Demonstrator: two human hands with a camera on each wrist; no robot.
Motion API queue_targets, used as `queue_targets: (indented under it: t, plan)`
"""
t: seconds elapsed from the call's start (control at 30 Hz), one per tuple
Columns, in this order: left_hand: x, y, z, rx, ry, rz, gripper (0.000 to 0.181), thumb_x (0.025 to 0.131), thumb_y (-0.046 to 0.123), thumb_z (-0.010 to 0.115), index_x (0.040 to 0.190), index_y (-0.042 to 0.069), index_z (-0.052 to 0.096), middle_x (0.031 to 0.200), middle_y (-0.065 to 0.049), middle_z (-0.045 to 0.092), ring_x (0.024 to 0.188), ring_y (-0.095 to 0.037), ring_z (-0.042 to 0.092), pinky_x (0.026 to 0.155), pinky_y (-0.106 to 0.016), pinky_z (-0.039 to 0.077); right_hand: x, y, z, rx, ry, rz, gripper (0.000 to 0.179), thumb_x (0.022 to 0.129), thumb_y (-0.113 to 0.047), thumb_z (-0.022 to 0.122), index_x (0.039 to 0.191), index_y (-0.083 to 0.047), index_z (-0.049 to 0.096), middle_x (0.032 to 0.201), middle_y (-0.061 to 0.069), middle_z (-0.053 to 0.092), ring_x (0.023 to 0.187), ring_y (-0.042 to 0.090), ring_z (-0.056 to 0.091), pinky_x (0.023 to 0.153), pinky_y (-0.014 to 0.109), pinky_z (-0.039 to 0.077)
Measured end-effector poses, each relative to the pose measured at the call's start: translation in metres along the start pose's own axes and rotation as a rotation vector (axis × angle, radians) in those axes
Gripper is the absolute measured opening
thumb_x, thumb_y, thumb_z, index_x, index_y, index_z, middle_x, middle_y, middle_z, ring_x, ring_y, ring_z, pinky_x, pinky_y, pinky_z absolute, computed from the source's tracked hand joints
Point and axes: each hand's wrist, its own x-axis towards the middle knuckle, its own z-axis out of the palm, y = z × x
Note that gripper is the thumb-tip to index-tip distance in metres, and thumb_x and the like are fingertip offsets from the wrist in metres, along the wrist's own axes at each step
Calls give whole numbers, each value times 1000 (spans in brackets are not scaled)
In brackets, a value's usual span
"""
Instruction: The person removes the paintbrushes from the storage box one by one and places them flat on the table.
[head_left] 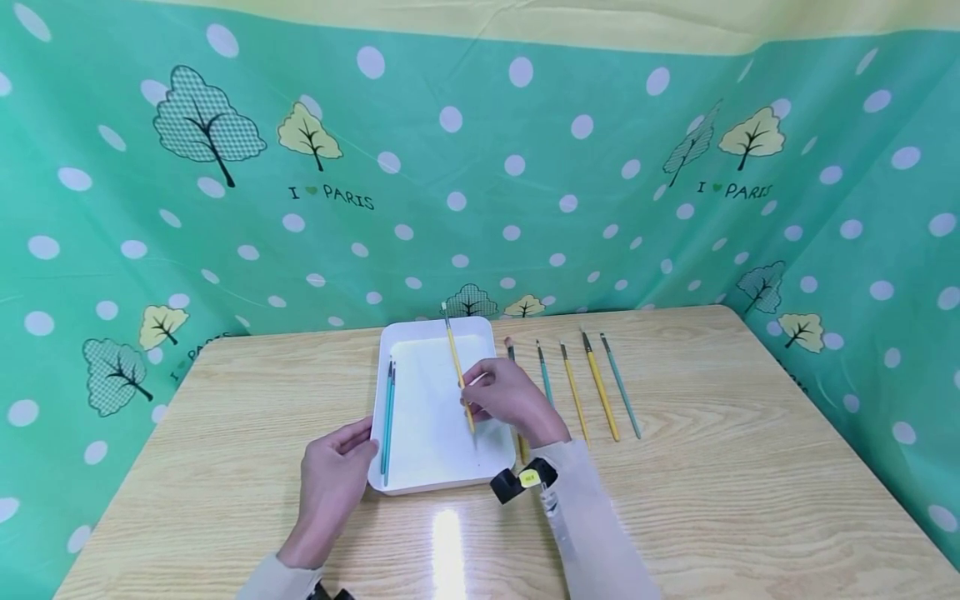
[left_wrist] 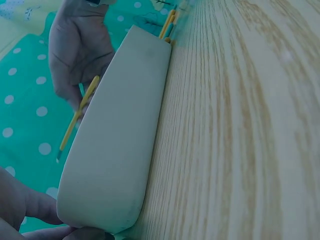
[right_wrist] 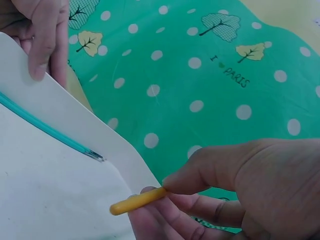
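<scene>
While my right hand pinches a yellow brush over the tray, the head view shows its bristles past the far edge; from the right wrist I get only the handle's end. My left hand, cut off in the left wrist view, grips the tray's left edge; there the wall hides two teal brushes inside. On the desk, my right hand partly covers another teal brush.

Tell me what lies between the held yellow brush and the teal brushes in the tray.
In the head view, only bare white tray floor shows between the yellow brush and the teal pair.
</scene>
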Motion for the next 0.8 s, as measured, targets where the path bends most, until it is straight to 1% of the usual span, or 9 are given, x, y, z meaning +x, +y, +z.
queue_targets:
  t: [0.13, 0.43, 0.57, 0.67, 0.8]
  plan:
    - [0, 0, 0, 1, -4, 0, 39, 98, 11, 59, 137, 5, 63, 134, -21, 67, 124, -30, 66, 93, -21, 59, 0, 2, -7, -1, 16, -8, 14, 96, -7, 65, 109, -3, 67, 89, 12, 72, 72, 21, 69, 75, 39, 65]
    - [0, -1, -1, 1, -6, -2, 40, 98, 12, 59, 137, 5, 63, 135, -21, 67, 125, -30, 66, 94, -22, 59, -3, 6, -25, 5, 57, 7, 18, 95, -8, 68, 112, -4, 70, 91, 11, 70, 77, 21, 66, 73, 35, 65]
    - [0, -1, 0, 3, -4, 1, 39, 98, 12, 59, 136, 5, 64, 134, -21, 67, 125, -30, 66, 94, -22, 59, -3, 8, -33, 35, 78, 13, 19, 94, -7, 69, 113, -5, 70, 92, 11, 69, 77, 21, 65, 71, 32, 63]
    - [1, -1, 0, 4, -2, 2, 39, 98, 11, 59, 136, 5, 64, 134, -20, 67, 125, -29, 65, 94, -22, 59, -4, 10, -41, 63, 92, 19, 21, 94, -7, 69, 115, -5, 70, 95, 10, 69, 79, 21, 65, 76, 36, 64]
    - [1, -1, 0, 1, -4, -2, 39, 98, 11, 59, 136, 6, 64, 135, -19, 67, 125, -29, 65, 94, -22, 58, -5, 14, -51, 65, 118, 36, 23, 94, -10, 70, 116, -6, 70, 101, 11, 70, 83, 21, 66, 83, 40, 63]
